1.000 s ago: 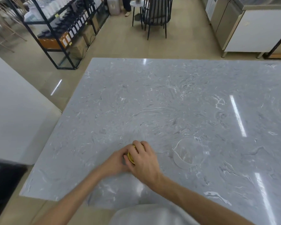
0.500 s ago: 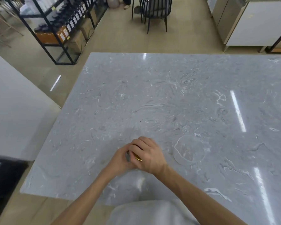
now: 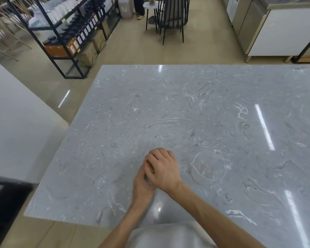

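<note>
Near the table's (image 3: 186,104) near edge, the right hand (image 3: 164,170) and left hand (image 3: 143,185) together grip a small yellow object (image 3: 151,167), just beside a clear glass bowl (image 3: 208,167).

Big glossy grey marble-look table (image 3: 168,108), white veins running all over it. Sitting right on it is a clear glass cup (image 3: 208,167) with a little pour spout, standing upright. Long ceiling-light reflections streak the stone off to the right of the cup.
</note>
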Motion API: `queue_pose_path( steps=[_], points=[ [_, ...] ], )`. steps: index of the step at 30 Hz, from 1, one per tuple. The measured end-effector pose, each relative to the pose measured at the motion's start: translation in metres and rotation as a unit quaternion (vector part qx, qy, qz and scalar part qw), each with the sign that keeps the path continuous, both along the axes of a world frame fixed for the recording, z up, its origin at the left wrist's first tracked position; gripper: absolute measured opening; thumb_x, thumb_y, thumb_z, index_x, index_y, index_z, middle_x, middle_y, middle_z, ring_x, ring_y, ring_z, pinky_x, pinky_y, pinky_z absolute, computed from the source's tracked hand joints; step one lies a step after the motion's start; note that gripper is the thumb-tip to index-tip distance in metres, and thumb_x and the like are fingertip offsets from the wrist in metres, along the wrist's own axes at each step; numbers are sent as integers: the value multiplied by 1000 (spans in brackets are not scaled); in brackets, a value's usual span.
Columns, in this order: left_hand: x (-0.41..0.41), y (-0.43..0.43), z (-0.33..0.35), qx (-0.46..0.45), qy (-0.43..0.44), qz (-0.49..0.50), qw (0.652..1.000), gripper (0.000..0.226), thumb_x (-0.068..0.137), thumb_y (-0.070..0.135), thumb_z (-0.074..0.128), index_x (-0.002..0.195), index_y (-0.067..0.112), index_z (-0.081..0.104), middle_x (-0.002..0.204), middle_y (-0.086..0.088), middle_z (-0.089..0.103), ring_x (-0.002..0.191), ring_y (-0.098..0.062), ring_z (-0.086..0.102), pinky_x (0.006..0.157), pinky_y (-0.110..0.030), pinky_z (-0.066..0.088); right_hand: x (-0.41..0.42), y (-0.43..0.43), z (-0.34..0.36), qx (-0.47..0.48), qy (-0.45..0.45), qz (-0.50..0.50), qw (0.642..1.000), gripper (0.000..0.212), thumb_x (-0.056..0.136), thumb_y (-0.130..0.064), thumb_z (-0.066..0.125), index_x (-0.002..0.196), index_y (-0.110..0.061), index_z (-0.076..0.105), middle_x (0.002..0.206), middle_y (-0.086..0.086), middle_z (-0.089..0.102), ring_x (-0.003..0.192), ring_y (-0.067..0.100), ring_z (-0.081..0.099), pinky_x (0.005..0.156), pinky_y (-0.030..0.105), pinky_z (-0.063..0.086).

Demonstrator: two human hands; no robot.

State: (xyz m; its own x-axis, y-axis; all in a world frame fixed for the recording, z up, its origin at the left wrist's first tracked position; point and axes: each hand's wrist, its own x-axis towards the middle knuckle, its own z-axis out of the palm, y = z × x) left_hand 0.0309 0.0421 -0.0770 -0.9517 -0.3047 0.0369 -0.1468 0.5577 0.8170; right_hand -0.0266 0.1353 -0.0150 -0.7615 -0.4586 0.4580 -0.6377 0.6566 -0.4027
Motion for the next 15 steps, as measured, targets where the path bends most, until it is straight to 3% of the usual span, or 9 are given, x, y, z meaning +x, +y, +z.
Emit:
queue_pose_path(
  steps=[2, 5, 6, 9, 11, 15],
  points=[
    [-5, -18, 6, 26, 14, -61, 998, 45, 75, -1, 83, 105, 27, 64, 83, 26, 63, 92, 8, 65, 76, 4, 41, -7, 13, -1, 38, 8, 101, 994, 16, 87, -30, 61, 94, -17, 67, 105, 0, 62, 104, 23, 56, 83, 38, 44],
    [-17, -56, 17, 91, -49, -178, 979, 59, 65, 31, 90, 115, 43, 61, 112, 33, 68, 105, 12, 64, 82, -4, 46, -22, 30, 0, 79, 20, 250, 965, 26, 93, -35, 59, 108, -14, 66, 115, 2, 62, 110, 22, 55, 95, 34, 42],
    [-20, -60, 21, 60, -60, -201, 976, 60, 65, 33, 91, 116, 45, 61, 115, 33, 66, 107, 11, 63, 83, -4, 46, -26, 31, 1, 75, 21, 267, 961, 25, 92, -34, 61, 106, -14, 66, 112, 2, 64, 107, 22, 57, 93, 33, 44],
    [-29, -59, 16, 29, -57, -215, 974, 54, 67, 38, 88, 112, 53, 60, 113, 31, 67, 104, 8, 65, 82, -6, 47, -28, 25, 2, 37, 25, 234, 971, 15, 86, -25, 66, 94, -13, 69, 99, 1, 67, 94, 22, 61, 80, 34, 48],
    [-31, -53, 8, 22, -57, -175, 983, 47, 69, 40, 83, 109, 52, 61, 110, 32, 67, 101, 9, 66, 80, -8, 49, -25, 19, -2, 4, 25, 183, 983, 10, 82, -23, 65, 87, -15, 70, 93, -1, 68, 90, 20, 64, 74, 34, 49],
    [-22, -28, 1, -8, -30, -79, 996, 36, 69, 43, 73, 100, 46, 54, 100, 38, 64, 94, 21, 60, 74, 1, 43, -19, 10, -6, -24, 18, 64, 997, 7, 80, -23, 66, 79, -18, 70, 88, -4, 68, 87, 19, 65, 68, 34, 48]
  ],
)
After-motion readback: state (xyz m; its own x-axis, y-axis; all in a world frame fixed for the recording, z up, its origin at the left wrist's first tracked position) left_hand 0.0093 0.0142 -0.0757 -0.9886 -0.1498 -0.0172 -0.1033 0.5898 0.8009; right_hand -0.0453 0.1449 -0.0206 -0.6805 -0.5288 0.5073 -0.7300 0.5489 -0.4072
